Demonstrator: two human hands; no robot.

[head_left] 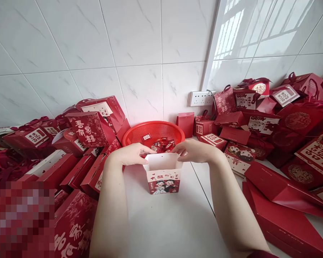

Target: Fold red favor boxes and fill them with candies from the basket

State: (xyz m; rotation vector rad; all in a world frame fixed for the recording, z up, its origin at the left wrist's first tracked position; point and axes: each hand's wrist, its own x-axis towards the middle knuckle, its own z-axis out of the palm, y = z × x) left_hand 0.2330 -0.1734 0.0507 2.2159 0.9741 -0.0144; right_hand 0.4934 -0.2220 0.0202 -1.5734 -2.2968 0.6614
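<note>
An open-topped red and white box (164,182), printed with a cartoon couple, stands upright on the white surface. At its upper left edge is my left hand (133,154), fingers closed on the rim. My right hand (190,150) holds the upper right edge, thumb and fingers around it. Part of the box's pale inside shows between my hands. Just behind it sits a red mesh basket (153,125) with wrapped candies (163,144) and a small red and white packet (146,137) in it.
Piles of red boxes (90,129) fill the left side. More boxes and gift bags (263,122) crowd the right, with large red boxes (288,222) near the front. A power strip (201,99) is against the tiled wall (140,36).
</note>
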